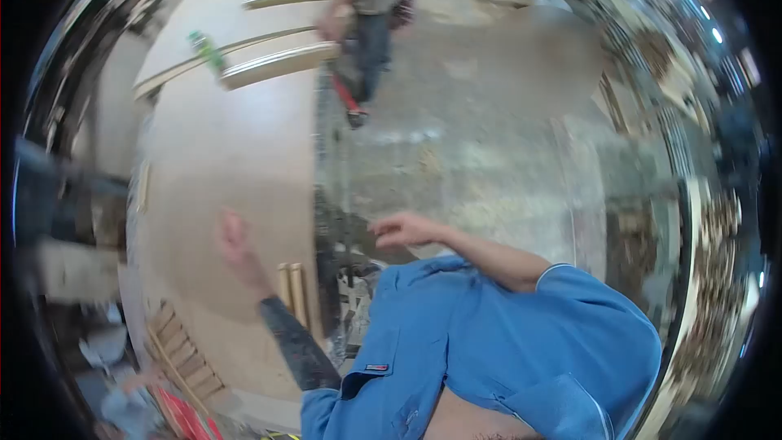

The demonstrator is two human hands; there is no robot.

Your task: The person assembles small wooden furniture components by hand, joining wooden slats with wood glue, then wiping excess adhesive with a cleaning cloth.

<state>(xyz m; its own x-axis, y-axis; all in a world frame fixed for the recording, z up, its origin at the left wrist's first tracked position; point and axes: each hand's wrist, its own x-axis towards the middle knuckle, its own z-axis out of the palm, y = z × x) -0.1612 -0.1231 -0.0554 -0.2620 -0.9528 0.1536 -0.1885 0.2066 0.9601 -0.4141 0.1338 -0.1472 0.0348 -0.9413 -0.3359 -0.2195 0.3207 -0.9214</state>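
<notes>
While left hand [235, 236] is over table [232, 143] (fingers blurred, cannot tell whether clenched), paired wooden strips [298, 289] lie on table to its right, bodyward, long axes pointing forward; left hand nearer; right hand [405, 231] beside table edge, fingers loosely bent, released.

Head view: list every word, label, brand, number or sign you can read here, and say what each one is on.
No text can be read in this view.
Tag on the blue shirt's chest pocket: small pale and red marks on dark, too small to read.
Green bottle-like object on the worktable: too blurred to tell whether it bears any lettering.
</notes>
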